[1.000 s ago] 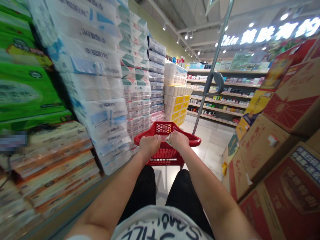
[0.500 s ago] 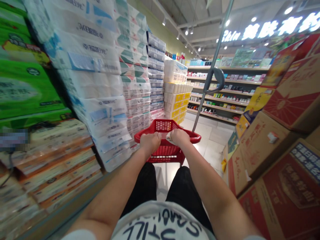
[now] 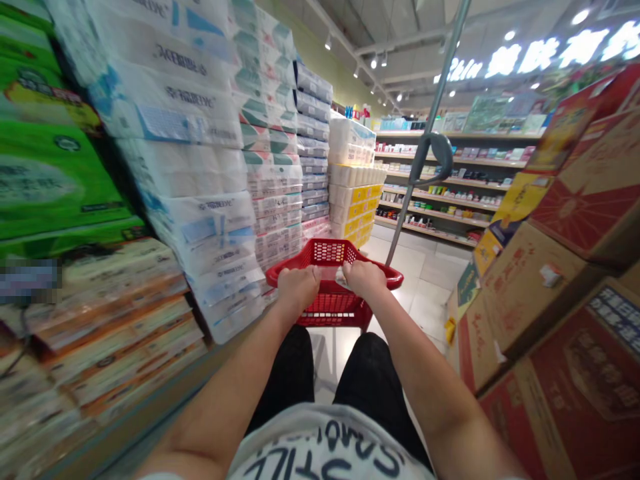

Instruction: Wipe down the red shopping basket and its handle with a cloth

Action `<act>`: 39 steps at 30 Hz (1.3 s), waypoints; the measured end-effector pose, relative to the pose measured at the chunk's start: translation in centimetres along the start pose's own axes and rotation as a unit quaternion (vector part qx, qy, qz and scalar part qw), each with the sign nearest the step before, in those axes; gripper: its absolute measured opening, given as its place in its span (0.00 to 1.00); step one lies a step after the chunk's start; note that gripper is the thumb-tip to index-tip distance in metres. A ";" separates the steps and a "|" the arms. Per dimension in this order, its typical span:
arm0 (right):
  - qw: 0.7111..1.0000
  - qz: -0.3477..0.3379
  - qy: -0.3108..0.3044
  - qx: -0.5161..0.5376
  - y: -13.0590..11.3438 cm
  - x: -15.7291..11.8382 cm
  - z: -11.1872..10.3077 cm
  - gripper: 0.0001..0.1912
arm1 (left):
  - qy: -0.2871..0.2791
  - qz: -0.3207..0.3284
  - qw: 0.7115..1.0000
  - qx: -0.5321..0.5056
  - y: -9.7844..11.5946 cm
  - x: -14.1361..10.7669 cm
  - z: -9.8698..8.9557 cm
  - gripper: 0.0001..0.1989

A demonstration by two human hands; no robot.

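A red plastic shopping cart [image 3: 327, 303] with a mesh basket is directly in front of my legs. My left hand [image 3: 299, 287] is closed round the left part of its handle. On the right part of the same handle my right hand [image 3: 365, 277] is closed too. A small white thing [image 3: 341, 276], perhaps crumpled paper, shows at the right hand's thumb side; what it is I cannot make out. A tall grey pole [image 3: 413, 180] with a dark grey loop on it rises at the cart's right side. My arms partly cover the basket, and its bottom is hidden.
Tall stacks of wrapped tissue packs [image 3: 210, 220] line the left, with green packs [image 3: 60, 173] nearer me. Cardboard boxes [image 3: 545, 287] are piled along the right. Light floor tiles [image 3: 425, 293] lead to shelves [image 3: 450, 187] of small goods at the back.
The view is almost the same. My right hand sits slightly farther right on the handle in the picture. Both hands keep hold of the cart.
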State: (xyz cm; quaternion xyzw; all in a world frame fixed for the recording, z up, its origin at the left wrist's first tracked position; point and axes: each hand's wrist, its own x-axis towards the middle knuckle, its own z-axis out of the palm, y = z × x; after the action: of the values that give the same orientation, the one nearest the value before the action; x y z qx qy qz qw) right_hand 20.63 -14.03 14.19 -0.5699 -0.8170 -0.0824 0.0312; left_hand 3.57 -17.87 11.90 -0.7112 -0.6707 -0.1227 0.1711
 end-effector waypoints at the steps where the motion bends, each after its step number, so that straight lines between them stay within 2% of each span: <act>1: 1.000 -0.014 -0.007 -0.015 0.2 -0.2 -0.1 0.23 | -0.003 0.001 1.000 0.003 -0.1 0.0 0.0 0.20; 7: 0.985 -0.156 -0.004 -0.076 2.2 -0.3 -0.1 0.18 | 0.018 0.027 0.999 0.022 -0.6 -0.3 0.3 0.18; 10: 0.980 -0.177 -0.002 -0.086 2.9 0.2 0.1 0.16 | 0.022 0.035 0.999 0.031 -0.6 -0.4 0.3 0.18; 20: 0.992 -0.116 0.012 -0.056 3.3 1.5 1.1 0.16 | 0.039 0.050 0.997 0.044 -0.9 -0.5 0.2 0.17; 24: 0.995 -0.077 0.055 -0.037 2.8 0.7 1.2 0.18 | 0.037 0.045 0.998 0.039 -0.9 -0.4 0.3 0.16; 27: 0.994 -0.017 0.105 0.021 2.2 -0.4 1.2 0.19 | 0.035 0.040 0.998 0.037 -0.8 -0.4 0.2 0.16; 30: 0.992 0.037 0.095 0.081 1.5 -1.6 1.1 0.21 | 0.027 0.032 0.999 0.032 -0.6 -0.5 0.0 0.17; 33: 0.991 0.071 0.059 0.092 0.7 -2.6 0.8 0.27 | 0.025 0.028 0.999 0.033 -0.5 -0.5 -0.2 0.18; 36: 0.987 0.089 0.061 0.115 0.0 -3.1 0.5 0.38 | 0.024 0.027 0.999 0.036 -0.6 -0.5 -0.2 0.19; 39: 0.986 0.085 0.065 0.129 -0.3 -3.2 0.3 0.41 | 0.026 0.027 0.999 0.034 -0.6 -0.5 -0.1 0.19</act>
State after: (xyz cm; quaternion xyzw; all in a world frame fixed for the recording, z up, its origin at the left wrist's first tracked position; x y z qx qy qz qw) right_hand 21.47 -16.99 13.39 -0.6221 -0.7655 -0.0099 0.1642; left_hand 2.92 -18.29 11.85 -0.7192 -0.6505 -0.1143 0.2158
